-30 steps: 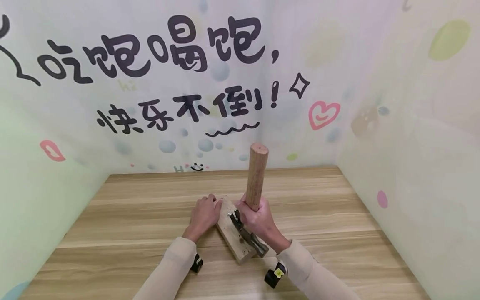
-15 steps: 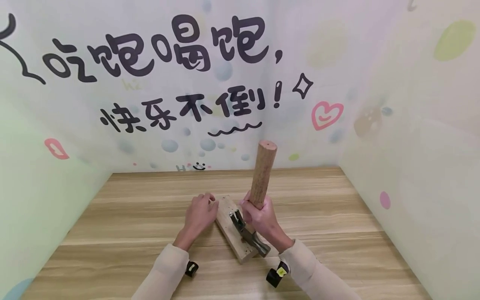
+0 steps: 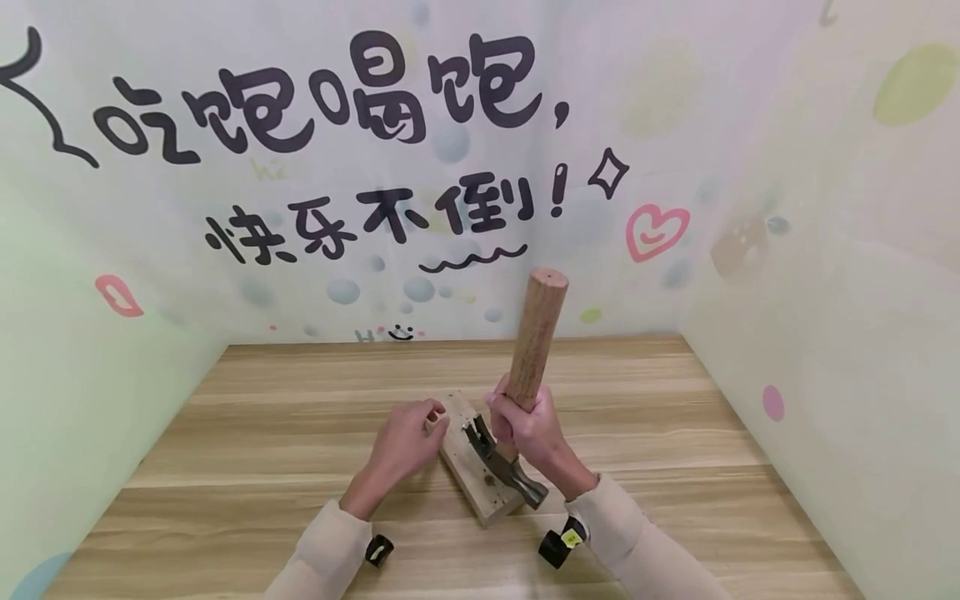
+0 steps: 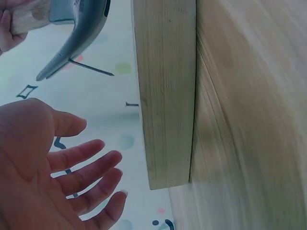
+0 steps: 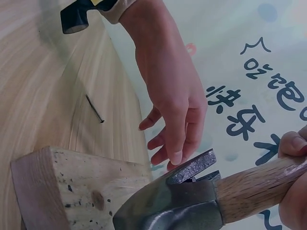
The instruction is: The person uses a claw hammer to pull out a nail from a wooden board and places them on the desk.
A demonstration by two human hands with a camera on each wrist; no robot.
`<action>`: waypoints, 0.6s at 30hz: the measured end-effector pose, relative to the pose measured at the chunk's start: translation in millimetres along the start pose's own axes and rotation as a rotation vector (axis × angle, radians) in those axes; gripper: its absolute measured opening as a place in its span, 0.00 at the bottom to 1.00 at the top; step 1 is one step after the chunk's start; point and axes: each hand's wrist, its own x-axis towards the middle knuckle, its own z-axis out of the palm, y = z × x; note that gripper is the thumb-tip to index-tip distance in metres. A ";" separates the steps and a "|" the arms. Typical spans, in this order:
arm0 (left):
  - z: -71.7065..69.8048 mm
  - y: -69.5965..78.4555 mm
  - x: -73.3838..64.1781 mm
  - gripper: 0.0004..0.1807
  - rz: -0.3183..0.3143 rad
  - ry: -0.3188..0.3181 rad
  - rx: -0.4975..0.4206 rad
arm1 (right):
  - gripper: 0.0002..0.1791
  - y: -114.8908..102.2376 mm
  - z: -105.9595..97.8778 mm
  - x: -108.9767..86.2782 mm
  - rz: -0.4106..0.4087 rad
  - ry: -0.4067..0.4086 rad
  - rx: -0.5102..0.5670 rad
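My right hand [image 3: 534, 427] grips the wooden handle of a claw hammer [image 3: 537, 333]. The handle points up and leans a little right; the steel head is low over a wooden board [image 3: 463, 467]. In the left wrist view a nail [image 4: 92, 67] is caught in the hammer's claw, clear of the board. A second nail [image 4: 132, 104] sticks out of the board's face. Beside the board's left edge, my left hand [image 3: 405, 440] has its fingers loosely bent and holds nothing; in the left wrist view a gap separates it from the wood.
A loose nail [image 5: 94, 109] lies on the wood-grain table [image 3: 285, 433], seen in the right wrist view near the board. White printed walls [image 3: 817, 275] enclose the table at the back and sides.
The hammer has risen slightly and tilted to the right with my right hand. My left hand, earlier against the board's left edge, has drawn off it and turned. The board has hardly moved.
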 end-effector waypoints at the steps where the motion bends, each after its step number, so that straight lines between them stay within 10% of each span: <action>1: -0.4 1.3 -1.2 0.11 0.010 -0.009 -0.008 | 0.13 -1.1 0.2 0.4 -0.002 -0.003 0.000; 18: 0.5 14.4 -9.3 0.15 0.119 -0.059 -0.100 | 0.13 -11.2 -1.1 5.5 0.003 -0.017 0.061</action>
